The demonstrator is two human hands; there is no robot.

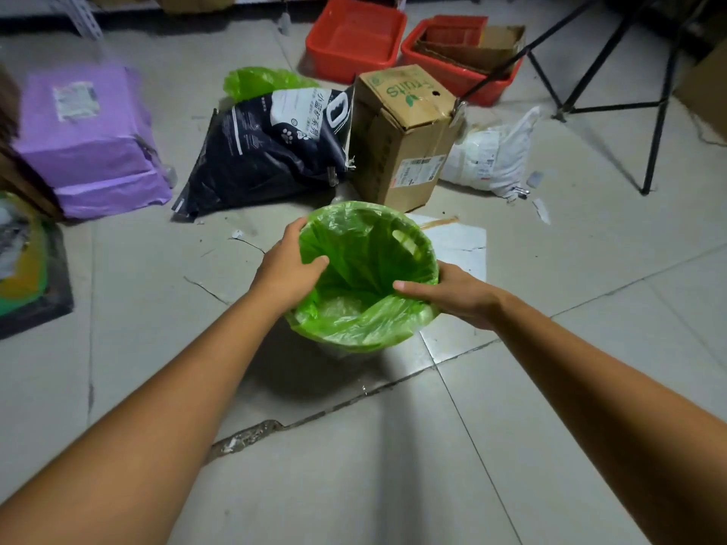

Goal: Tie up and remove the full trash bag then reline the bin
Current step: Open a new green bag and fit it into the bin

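A small round bin point(346, 354) stands on the tiled floor in the middle of the view, lined with a translucent green bag point(366, 265) whose edge is folded over the rim. The bag looks empty inside. My left hand point(289, 265) grips the bag and rim on the left side, thumb inside. My right hand point(452, 293) holds the bag and rim on the right side, thumb over the edge. Another green bag point(259, 81) lies on the floor farther back, partly hidden behind a black sack.
Behind the bin lie a black printed sack point(271, 147), a cardboard box point(405, 131) and a white parcel point(491, 155). Two red crates point(354, 37) stand at the back. A purple package point(90, 143) sits left, black stand legs point(653, 120) right. Cracked floor tiles lie near me.
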